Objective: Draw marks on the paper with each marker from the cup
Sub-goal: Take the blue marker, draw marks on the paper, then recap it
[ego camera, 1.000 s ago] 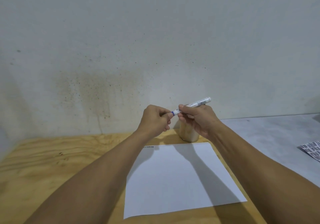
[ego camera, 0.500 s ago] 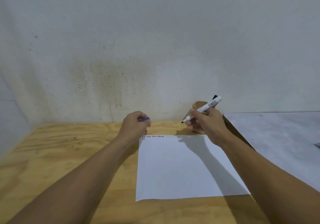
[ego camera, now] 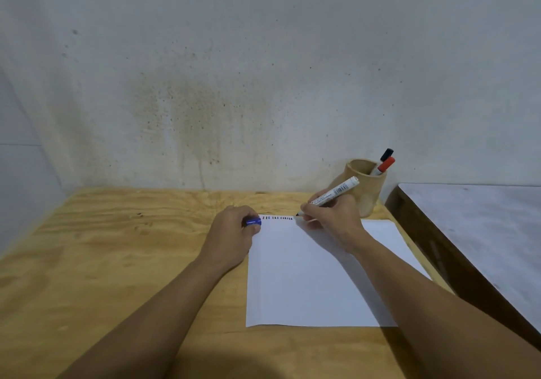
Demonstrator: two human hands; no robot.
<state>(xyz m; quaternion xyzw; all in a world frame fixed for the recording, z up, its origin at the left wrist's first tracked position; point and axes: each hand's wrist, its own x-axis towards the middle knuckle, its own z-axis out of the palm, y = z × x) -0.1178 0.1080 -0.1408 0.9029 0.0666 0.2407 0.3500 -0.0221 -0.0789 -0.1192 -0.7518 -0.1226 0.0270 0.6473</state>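
Note:
A white sheet of paper [ego camera: 307,279] lies on the plywood table [ego camera: 117,246], with a row of short dark marks [ego camera: 277,218] along its far edge. My right hand [ego camera: 330,217] grips an uncapped white marker [ego camera: 336,191], its tip resting at the paper's far edge just right of the marks. My left hand [ego camera: 231,238] is closed around the blue cap [ego camera: 253,222] and rests on the paper's far left corner. Behind my right hand stands a tan cup [ego camera: 367,188] holding a red-capped marker [ego camera: 385,165] and a black-capped marker [ego camera: 386,154].
A stained grey wall [ego camera: 263,85] rises right behind the table. A second, grey-topped table [ego camera: 483,232] with a dark edge stands to the right, separated by a narrow gap. Bare plywood stretches to the left of the paper.
The cap came off the marker into my left hand. Both hands have dropped to the paper, and the marker tip has come down to its far edge. The cup with two markers is now uncovered.

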